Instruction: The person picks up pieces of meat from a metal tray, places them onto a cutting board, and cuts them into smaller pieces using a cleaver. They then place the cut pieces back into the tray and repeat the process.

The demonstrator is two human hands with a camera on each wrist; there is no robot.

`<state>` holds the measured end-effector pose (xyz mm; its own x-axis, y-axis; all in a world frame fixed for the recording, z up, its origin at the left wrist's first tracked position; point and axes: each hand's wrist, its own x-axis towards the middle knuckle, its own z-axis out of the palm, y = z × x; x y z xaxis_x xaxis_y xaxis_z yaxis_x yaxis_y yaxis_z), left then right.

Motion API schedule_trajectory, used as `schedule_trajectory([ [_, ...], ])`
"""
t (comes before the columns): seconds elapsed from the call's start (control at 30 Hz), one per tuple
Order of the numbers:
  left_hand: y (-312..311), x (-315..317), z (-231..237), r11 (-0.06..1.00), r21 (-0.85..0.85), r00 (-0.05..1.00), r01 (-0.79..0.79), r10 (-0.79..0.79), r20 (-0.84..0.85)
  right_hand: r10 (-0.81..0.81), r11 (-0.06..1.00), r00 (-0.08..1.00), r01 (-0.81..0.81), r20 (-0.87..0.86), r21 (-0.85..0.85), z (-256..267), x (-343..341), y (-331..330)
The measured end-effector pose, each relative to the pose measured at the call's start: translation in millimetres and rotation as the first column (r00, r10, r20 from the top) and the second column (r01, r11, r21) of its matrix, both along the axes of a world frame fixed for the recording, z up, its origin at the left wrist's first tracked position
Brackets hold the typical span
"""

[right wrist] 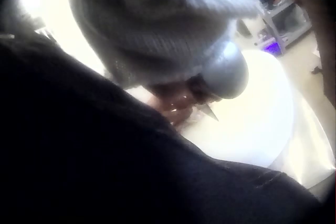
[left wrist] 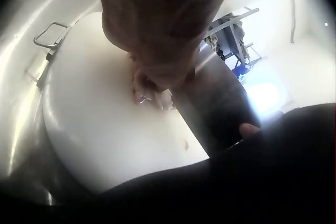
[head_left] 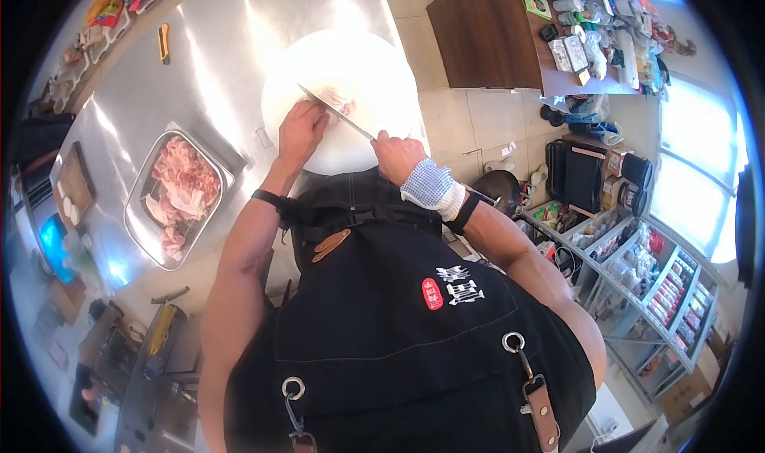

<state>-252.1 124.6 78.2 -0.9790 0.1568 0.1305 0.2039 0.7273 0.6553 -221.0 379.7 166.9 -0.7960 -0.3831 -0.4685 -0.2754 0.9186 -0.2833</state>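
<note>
On the round white cutting board [head_left: 358, 54] lies a small piece of pale pink raw meat [head_left: 339, 98]. My right hand [head_left: 398, 156], in a blue-dotted white glove or cuff that leaves the fingers bare, grips the handle of a kitchen knife [head_left: 351, 122]. Its broad blade [left wrist: 220, 103] looks dark in the left wrist view. The rounded handle end [right wrist: 228, 74] shows in the right wrist view. My left hand [head_left: 301, 130] has its fingers curled down on the meat, right beside the blade; its fingertips are partly hidden.
A metal tray [head_left: 135, 206] of raw meat pieces stands left on the steel table [head_left: 231, 23]. A yellow box cutter [head_left: 163, 43] lies further back. At the far left is a wooden board [head_left: 74, 174]. A brown cabinet [head_left: 486, 39] stands right, beyond the table edge.
</note>
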Motion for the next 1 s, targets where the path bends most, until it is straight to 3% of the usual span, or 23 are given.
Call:
schedule_trajectory([
  [0.17,-0.1,-3.4,0.4,1.0,0.026,0.999,-0.014,0.014,0.036,0.009,1.0,1.0,-0.009,-0.009,-0.014,-9.9,-21.1,-22.2],
  [0.27,2.6,-3.5,-0.4,1.0,0.023,1.0,-0.006,0.006,0.013,0.052,0.996,0.993,-0.059,-0.108,-0.061,-51.3,-41.3,-47.5],
  [0.47,2.8,-5.2,2.1,1.0,-0.001,1.0,0.009,-0.009,-0.015,0.007,0.993,0.987,-0.026,-0.159,-0.115,-49.8,-51.1,-63.9],
  [0.67,-5.2,-0.2,8.9,0.997,-0.082,0.998,0.003,0.002,0.066,-0.011,1.0,1.0,0.011,0.026,0.009,-35.2,-3.4,8.3],
  [0.8,-4.1,-3.2,16.6,0.981,-0.191,0.982,0.009,0.027,0.187,-0.084,0.989,0.996,0.084,0.005,-0.119,-35.5,5.2,44.8],
  [0.9,10.5,-15.5,45.1,0.998,-0.059,0.988,0.007,0.002,0.154,-0.228,0.946,0.973,0.216,-0.022,-0.243,-27.1,14.2,66.1],
  [1.0,42.1,-25.3,23.7,0.984,-0.176,0.997,-0.02,0.007,-0.076,-0.363,0.889,0.93,0.327,-0.056,-0.32,-24.2,19.9,82.2],
])
